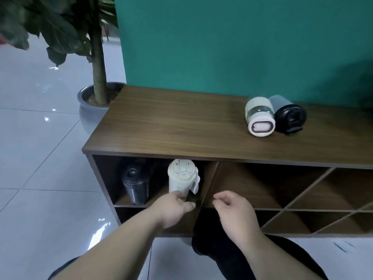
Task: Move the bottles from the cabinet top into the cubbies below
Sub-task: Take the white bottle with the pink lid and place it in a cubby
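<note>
A cream-white bottle point(182, 177) with a flip lid stands in the upper left cubby of the wooden cabinet point(161, 126). My left hand point(175, 209) is at its base, fingers closed around the lower part. A black bottle point(135, 184) stands to its left in the same cubby. On the cabinet top at the right stand a cream and clear bottle with a pink lid point(260, 116) and a grey bottle with a black lid point(288, 114), touching each other. My right hand point(234, 209) hovers in front of the neighbouring cubby, fingers loosely curled, holding nothing.
To the right, the cabinet front has diagonal cubbies point(302, 190). A potted plant in a grey pot point(90, 110) stands at the cabinet's left end. A green wall point(222, 47) is behind. My dark-clothed knees point(218, 245) rest on the glossy tiled floor point(40, 158).
</note>
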Motion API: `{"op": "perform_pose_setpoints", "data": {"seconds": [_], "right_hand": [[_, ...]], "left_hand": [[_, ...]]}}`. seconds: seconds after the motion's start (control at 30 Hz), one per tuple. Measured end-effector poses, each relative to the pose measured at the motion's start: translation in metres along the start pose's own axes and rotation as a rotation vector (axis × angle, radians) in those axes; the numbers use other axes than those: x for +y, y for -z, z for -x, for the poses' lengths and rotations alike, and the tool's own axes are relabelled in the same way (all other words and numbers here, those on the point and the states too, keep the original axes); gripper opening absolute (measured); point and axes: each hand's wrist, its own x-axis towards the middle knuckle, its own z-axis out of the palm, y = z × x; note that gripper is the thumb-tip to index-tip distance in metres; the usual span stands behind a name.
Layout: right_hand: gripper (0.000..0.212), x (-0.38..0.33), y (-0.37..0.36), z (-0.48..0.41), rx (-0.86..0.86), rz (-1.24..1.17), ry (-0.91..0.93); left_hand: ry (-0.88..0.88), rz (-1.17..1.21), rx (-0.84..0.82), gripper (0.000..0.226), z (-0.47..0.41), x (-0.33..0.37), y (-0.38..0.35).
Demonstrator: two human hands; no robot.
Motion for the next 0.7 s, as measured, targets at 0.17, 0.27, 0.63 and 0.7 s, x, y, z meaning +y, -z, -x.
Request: {"op": "perform_pose_setpoints", "data": {"seconds": [0.17, 0.27, 0.63, 0.7], "right_hand": [[0.011, 0.009, 0.055, 0.02, 0.197, -0.206, 0.0], [0.016, 0.0, 0.09, 0.015, 0.335, -0.261, 0.057], [0.112, -0.069, 0.105, -0.119, 0.559, -0.064, 0.008], [0.108, -0.078, 0.1, -0.137, 0.585, -0.022, -0.066]], "left_hand": [[-0.231, 0.119, -0.01, 0.025, 0.036, 0.026, -0.018], [-0.285, 0.097, -0.015, 0.021, 0.042, 0.036, -0.025], [-0.367, 0.078, -0.153, 0.009, 0.0, 0.045, -0.033], [-0.372, 0.102, -0.193, 0.008, -0.012, 0.042, -0.039]]}}
